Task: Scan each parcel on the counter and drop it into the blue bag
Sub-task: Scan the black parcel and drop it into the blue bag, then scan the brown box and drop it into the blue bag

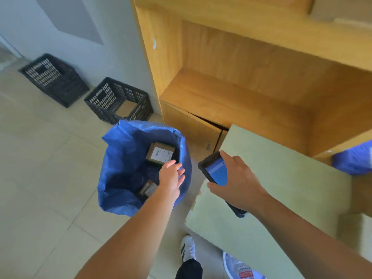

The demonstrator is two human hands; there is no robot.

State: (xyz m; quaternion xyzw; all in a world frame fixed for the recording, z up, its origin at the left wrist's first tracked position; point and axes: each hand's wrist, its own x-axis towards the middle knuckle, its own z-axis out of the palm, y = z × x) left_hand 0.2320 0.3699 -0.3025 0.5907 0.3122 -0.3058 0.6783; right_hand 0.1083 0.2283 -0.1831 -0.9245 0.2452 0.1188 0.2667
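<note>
A brown parcel (161,153) with a white label facing up lies inside the blue bag (120,158), toward the bag's 12 o'clock side. A second parcel (148,189) sits lower in the bag at about 6 o'clock, partly hidden by the wrist above it. The bag stands open-mouthed on the tiled floor (40,178).

The left grip (171,176), a bare hand, hovers over the bag's 3 o'clock rim with fingers spread and relaxed, holding nothing. Just to its 3 o'clock, the right grip (235,178) is wrapped round a dark handheld scanner (216,172), whose lit blue screen faces up, over the near corner of the pale green table (281,178).

At 12 o'clock from the table rises a wooden shelf unit (241,77). A blue plastic bundle (354,158) shows at the table's 3 o'clock edge, cut off by the frame.

Two black slatted crates (54,79) (120,101) stand against the wall at 10 and 11 o'clock from the bag. At 6 o'clock, a white shoe (188,247) rests on the floor, next to a white printed bag (241,268).
</note>
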